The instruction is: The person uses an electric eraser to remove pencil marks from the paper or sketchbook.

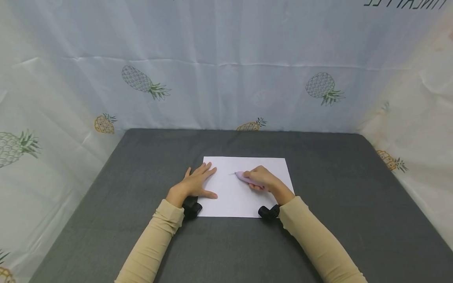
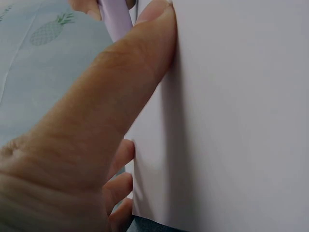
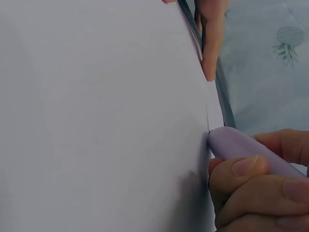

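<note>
A white sheet of paper (image 1: 226, 204) lies on the dark grey table. My left hand (image 1: 195, 183) rests on its left side with fingers spread; in the left wrist view the thumb (image 2: 130, 58) stretches across the paper. My right hand (image 1: 263, 179) grips a thick, lavender, pen-shaped tool (image 1: 244, 177), its rounded nose pointing left and down at the paper. In the right wrist view the fingers curl round the tool's body (image 3: 236, 145). A short, thin dark line (image 3: 207, 116) runs on the paper from the tool's tip toward the left hand.
The grey tabletop (image 1: 124, 208) extends around the sheet on all sides. Black devices sit at the left wrist (image 1: 192, 208) and right wrist (image 1: 269, 212). Behind the table hangs a pale curtain (image 1: 219, 94) with pineapple prints, continuing along both sides.
</note>
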A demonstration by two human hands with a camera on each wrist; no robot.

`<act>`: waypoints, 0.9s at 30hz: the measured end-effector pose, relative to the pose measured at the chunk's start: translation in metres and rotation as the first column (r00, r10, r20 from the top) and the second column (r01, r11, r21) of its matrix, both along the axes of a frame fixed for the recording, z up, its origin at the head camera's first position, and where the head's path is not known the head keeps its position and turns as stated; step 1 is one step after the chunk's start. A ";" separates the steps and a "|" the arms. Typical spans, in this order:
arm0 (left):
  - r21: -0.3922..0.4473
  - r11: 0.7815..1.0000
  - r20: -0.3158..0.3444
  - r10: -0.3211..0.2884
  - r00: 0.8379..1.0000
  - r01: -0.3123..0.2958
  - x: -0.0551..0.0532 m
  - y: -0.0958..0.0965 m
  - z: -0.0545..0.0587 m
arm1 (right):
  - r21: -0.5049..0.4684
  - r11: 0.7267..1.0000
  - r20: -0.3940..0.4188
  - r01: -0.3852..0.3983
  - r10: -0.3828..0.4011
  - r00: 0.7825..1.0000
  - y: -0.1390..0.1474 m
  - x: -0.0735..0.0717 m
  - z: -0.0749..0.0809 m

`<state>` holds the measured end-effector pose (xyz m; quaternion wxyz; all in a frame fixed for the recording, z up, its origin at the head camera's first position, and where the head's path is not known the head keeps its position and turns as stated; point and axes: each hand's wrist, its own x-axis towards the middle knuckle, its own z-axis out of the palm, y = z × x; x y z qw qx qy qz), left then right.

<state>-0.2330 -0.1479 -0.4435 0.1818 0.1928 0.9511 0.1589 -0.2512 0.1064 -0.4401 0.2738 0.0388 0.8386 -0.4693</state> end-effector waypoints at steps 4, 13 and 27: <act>-0.007 1.000 -0.001 0.001 1.000 -0.001 0.000 0.000 0.001 | 0.013 1.000 -0.009 -0.002 0.002 1.000 0.002 -0.001 0.000; -0.014 1.000 0.000 -0.008 1.000 0.008 -0.002 0.000 0.001 | 0.005 1.000 0.008 -0.005 0.005 1.000 0.000 0.000 0.001; -0.015 1.000 0.006 -0.007 1.000 0.007 -0.001 0.000 0.000 | 0.012 1.000 0.009 0.000 0.000 1.000 0.000 0.000 0.002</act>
